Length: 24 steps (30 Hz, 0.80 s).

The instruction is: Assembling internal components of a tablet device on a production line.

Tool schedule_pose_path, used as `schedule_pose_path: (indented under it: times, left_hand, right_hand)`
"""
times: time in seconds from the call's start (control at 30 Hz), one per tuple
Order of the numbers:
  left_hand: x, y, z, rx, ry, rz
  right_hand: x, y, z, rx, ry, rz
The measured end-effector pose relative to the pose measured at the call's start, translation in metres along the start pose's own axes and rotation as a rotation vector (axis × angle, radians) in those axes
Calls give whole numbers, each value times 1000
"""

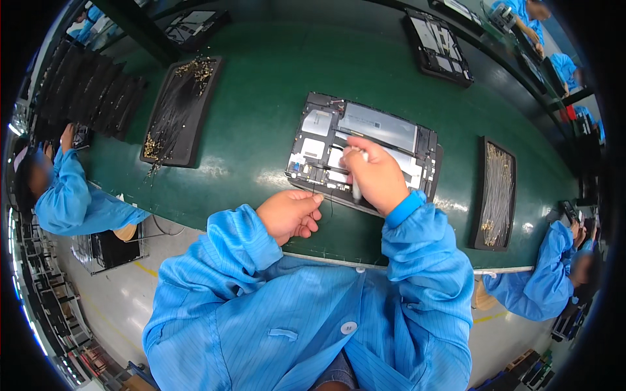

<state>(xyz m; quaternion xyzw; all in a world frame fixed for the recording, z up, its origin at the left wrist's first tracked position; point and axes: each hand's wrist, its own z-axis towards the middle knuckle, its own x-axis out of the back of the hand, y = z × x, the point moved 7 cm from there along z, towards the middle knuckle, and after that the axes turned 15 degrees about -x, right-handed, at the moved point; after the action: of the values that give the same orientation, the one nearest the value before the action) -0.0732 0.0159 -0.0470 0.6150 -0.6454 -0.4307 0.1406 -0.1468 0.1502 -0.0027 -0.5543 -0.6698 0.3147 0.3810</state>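
Note:
An opened tablet-like device point(378, 124) lies on the green bench before me, its silver batteries and circuit boards exposed. At its near edge, the thumb and fingers of my left hand point(291, 214) pinch a thin black cable point(332, 205), which loops beside the fingertips. My right hand point(376, 174) is above the device, wrapped round a pale, pen-like tool point(357, 191). That tool points down at the near edge of the device, and the hand covers part of the boards. Whether its tip touches anything cannot be made out.
On the left, a black tray point(207, 104) bears thin black cables with gold ends; another tray point(490, 246) of grey cables stands right. Black trays point(85, 91) are stacked far left. More opened devices point(438, 45) stand at the back. Co-workers in blue point(68, 195) sit at either side.

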Motion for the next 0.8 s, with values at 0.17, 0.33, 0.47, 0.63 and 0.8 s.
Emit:
schedule_pose_path:
  times: [0.17,0.33,0.47,0.63,0.8]
  left_hand:
    - [8,-7,5,-41,9,16]
    - [-5,-21,21,-14,-71,73]
    - [-7,-10,9,-53,-19,-28]
    - [-6,-3,4,-32,-20,-67]
    - [-2,-5,7,-1,-24,-109]
  right_hand:
    - [-41,-32,2,229,-193,-873]
    - [-21,-10,8,-70,-185,-706]
    - [55,10,15,-65,137,-316]
    - [247,36,-65,-136,731,-642]
    - [293,123,-108,-376,812,-903]
